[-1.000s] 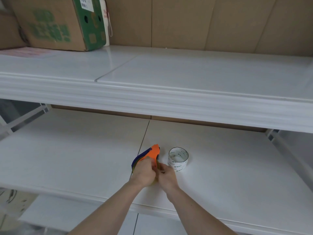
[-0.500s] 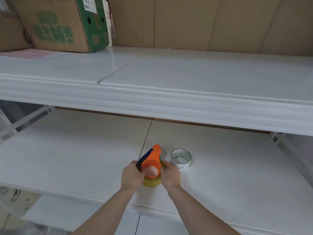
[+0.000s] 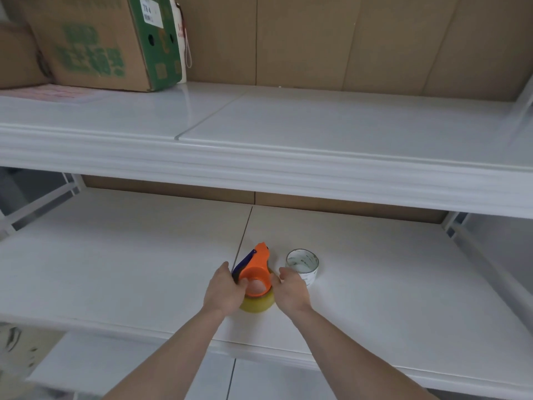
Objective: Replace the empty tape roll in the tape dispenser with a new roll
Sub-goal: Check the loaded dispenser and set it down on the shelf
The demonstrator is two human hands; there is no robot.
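While both forearms reach in over the front edge of the middle shelf (image 3: 375, 284), the orange tape dispenser (image 3: 257, 269) sits between the two hands on that shelf's white board, and everything else can be placed from it. The left hand (image 3: 223, 293) is cupped against the dispenser's left side, its thumb lying on the orange hub and its fingers curled round the dark blue edge. The right hand (image 3: 291, 290) presses against the dispenser's right side with its fingers bent; how far they wrap around cannot be told. Directly under the dispenser's orange hub, on the side nearest the person, a yellowish roll of tape (image 3: 257, 304) shows between the two wrists, touching the dispenser. Just to the right of the dispenser, beyond the right hand's knuckles, an empty tape core (image 3: 302, 262) stands on end, white with small print on its wall. Far above and to the left of the dispenser, a cardboard box (image 3: 95, 41) with green print rests on the upper shelf (image 3: 317, 131).
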